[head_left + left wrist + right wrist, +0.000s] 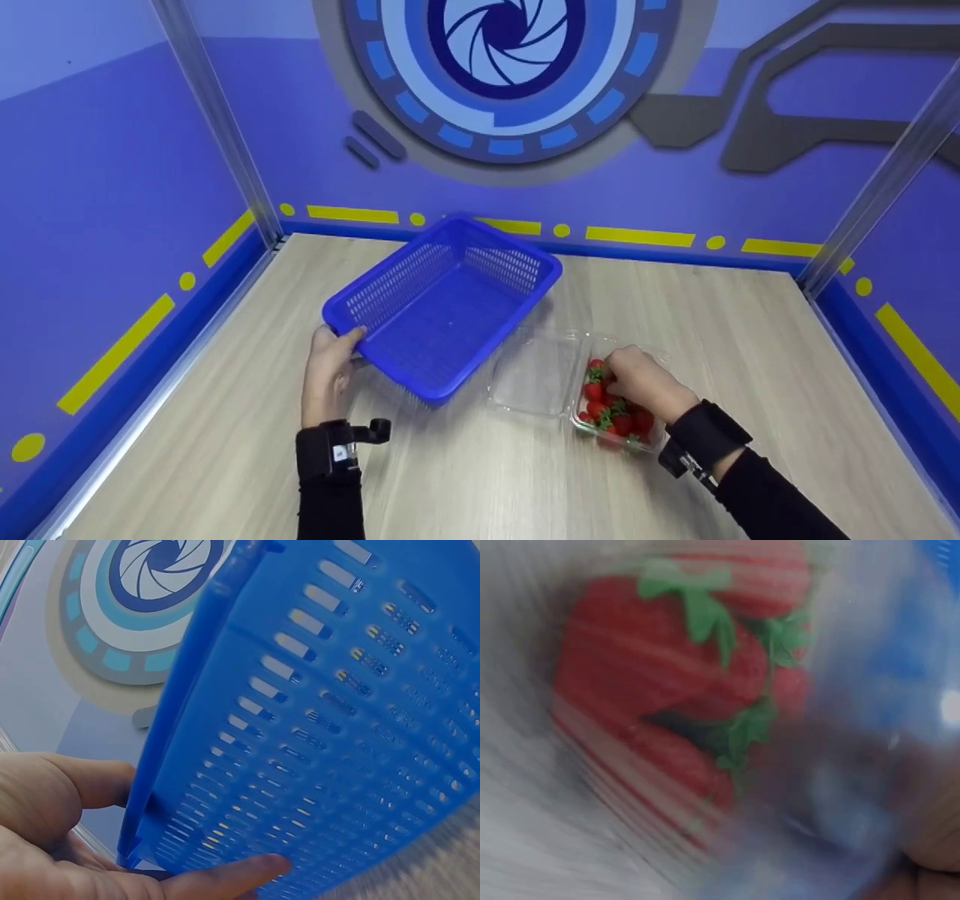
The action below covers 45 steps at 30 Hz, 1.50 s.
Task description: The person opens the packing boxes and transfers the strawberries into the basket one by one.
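A blue plastic basket (450,315) with slotted sides stands tilted over the table, its inside bare. My left hand (328,367) grips its near left corner, thumb over the rim and fingers underneath; the left wrist view shows the slotted wall (300,735) close up. To the right, a clear plastic box (577,416) holds several red strawberries (619,420) with green leaves. My right hand (646,379) reaches into this box with bent fingers. Its fingertips are hidden, so whether they pinch a strawberry cannot be told. Strawberries (660,652) appear blurred through plastic in the right wrist view.
The box's clear lid (536,371) lies folded back to the left, close to the basket. A light wooden table (480,480) carries everything. Blue printed walls (637,195) with metal corner posts (885,187) enclose it at the back and sides.
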Available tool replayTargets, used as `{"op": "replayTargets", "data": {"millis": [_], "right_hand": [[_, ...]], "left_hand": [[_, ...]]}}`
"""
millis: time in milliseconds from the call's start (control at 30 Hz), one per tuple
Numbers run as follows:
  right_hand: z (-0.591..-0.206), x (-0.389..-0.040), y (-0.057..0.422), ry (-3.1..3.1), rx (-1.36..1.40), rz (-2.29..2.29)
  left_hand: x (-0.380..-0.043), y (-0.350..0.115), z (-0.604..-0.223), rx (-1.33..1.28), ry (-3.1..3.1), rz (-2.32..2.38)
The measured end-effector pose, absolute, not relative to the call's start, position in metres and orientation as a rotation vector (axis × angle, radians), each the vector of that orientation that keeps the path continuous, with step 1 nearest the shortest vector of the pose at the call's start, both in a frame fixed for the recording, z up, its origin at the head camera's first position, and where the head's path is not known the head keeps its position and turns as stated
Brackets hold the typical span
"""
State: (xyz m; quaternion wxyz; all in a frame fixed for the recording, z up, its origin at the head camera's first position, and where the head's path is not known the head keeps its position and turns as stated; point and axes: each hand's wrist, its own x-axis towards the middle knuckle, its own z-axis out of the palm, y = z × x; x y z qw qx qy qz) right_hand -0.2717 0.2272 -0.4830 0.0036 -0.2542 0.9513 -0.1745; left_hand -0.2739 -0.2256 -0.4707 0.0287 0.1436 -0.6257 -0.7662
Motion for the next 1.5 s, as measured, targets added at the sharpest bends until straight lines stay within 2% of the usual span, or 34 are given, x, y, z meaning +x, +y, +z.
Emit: {"op": "replayTargets", "data": {"millis": [467,633,867,1000,1167,1500], "right_hand": [[-0.489,-0.277,0.222,3.001,-0.773,-0.465],[-0.489,-0.278,0.225,2.983,-0.869,-0.528],[-0.48,-0.276,0.228,2.962,-0.915,-0.524],[-0.459,-0.276,0.224,2.934,-0.887,-0.49],[-0.42,-0.286,0.208,2.947,-1.01,-0.442],[-0.345,-0.326,0.125,2.929,-1.333,-0.481]], "left_hand": [[-0.267,-0.219,-0.467,0.498,-1.995,-2.412],[-0.266,-0.222,-0.466,0.54,-2.013,-2.413],[-0.265,-0.224,-0.467,0.449,-2.006,-2.467],[-0.266,-0.222,-0.469,0.425,-2.015,-2.489],[-0.268,-0.222,-0.468,0.466,-2.046,-2.467],[-0.268,-0.224,-0.47,0.488,-2.086,-2.435]]}}
